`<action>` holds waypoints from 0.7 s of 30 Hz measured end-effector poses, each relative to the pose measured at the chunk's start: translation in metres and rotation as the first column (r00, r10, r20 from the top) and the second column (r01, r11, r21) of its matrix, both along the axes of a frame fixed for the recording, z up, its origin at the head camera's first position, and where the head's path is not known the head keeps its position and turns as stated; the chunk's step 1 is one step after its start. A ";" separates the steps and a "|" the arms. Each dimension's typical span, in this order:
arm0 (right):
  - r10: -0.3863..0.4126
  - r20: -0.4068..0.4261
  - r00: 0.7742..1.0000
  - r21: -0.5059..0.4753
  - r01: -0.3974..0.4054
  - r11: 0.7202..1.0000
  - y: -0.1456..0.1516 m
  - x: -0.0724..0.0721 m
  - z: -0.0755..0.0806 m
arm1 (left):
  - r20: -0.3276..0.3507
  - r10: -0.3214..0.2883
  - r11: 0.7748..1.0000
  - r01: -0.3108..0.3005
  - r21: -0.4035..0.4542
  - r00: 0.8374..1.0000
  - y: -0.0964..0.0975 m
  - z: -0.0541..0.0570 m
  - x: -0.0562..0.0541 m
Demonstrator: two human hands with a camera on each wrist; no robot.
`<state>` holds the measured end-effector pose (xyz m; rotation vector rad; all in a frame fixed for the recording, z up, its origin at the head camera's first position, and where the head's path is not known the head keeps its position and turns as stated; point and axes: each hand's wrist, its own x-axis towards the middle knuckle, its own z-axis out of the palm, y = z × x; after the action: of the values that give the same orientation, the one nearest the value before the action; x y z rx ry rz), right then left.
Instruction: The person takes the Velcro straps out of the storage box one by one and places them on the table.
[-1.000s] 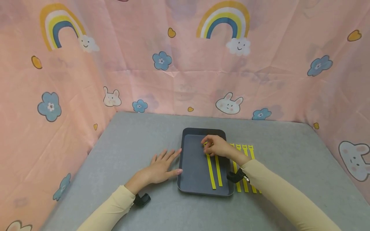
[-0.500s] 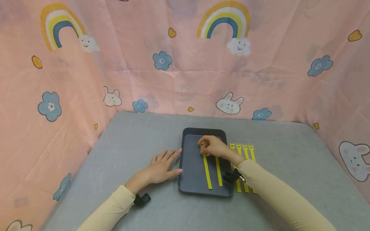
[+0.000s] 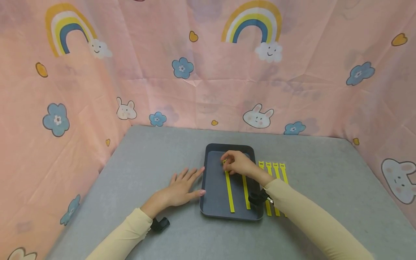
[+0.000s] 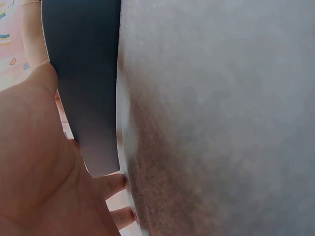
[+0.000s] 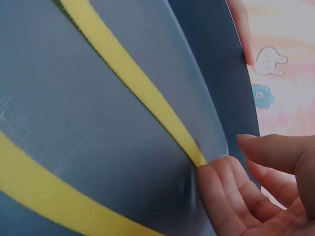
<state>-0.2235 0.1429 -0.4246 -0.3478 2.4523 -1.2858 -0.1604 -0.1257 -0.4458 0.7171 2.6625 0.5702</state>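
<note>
My right hand [image 3: 238, 164] is over the far half of a dark grey tray [image 3: 212, 213]. Its fingers are curled at the head end of a yellow hook-and-loop cable tie [image 3: 229, 191]; the grip is partly hidden behind the fingertips [image 5: 209, 172]. This tie lies lengthwise along the tray floor. To its right in the tray is a second yellow tie [image 3: 246, 191], its far end hidden by my right hand. My left hand [image 3: 182, 189] rests spread on the table, thumb and index finger touching the tray's left wall [image 4: 83, 88].
Several more yellow cable ties [image 3: 284, 173] lie in a row on the grey table [image 3: 156, 151] just right of the tray, partly covered by my right sleeve [image 3: 305, 209]. A pink printed curtain [image 3: 208, 97] borders the table at the back and sides.
My right hand has shifted left across the tray, and the cable tie at its fingers has slid left with it, away from the second tie. My left hand has stayed put.
</note>
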 end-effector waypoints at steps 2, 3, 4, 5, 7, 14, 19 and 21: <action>-0.031 -0.008 0.999 -0.021 0.031 0.999 0.002 0.000 0.000 | 0.000 0.000 1.000 0.000 0.002 1.000 0.000 0.000 0.000; -0.046 -0.012 0.999 -0.032 0.046 0.998 0.004 0.000 -0.001 | -0.001 0.000 1.000 0.000 0.002 1.000 0.000 0.000 0.000; -0.059 -0.013 0.998 -0.040 0.058 0.998 0.005 -0.001 -0.001 | -0.002 0.001 1.000 -0.001 0.003 1.000 0.000 0.000 0.000; -0.076 -0.009 0.997 -0.048 0.075 0.996 0.006 -0.001 -0.002 | -0.004 0.001 1.000 -0.001 0.002 1.000 0.000 0.000 0.000; -0.103 0.006 0.995 -0.067 0.103 0.992 0.008 -0.003 -0.004 | -0.005 0.002 1.000 -0.002 0.000 1.000 0.000 -0.001 0.000; -0.194 0.055 0.979 -0.061 0.197 0.978 0.010 -0.007 -0.009 | -0.003 -0.002 1.000 0.002 0.000 1.000 -0.001 -0.001 0.000; -0.205 0.019 0.978 -0.018 0.206 0.978 0.008 -0.005 -0.013 | 0.000 -0.002 1.000 0.002 -0.001 1.000 -0.001 -0.001 0.000; -0.207 -0.008 0.978 -0.004 0.207 0.978 0.006 -0.005 -0.014 | 0.000 -0.001 1.000 0.001 0.000 1.000 -0.001 -0.001 0.000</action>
<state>-0.2284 0.1488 -0.4386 -0.0996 2.5487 -1.3725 -0.1602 -0.1268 -0.4468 0.7179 2.6618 0.5704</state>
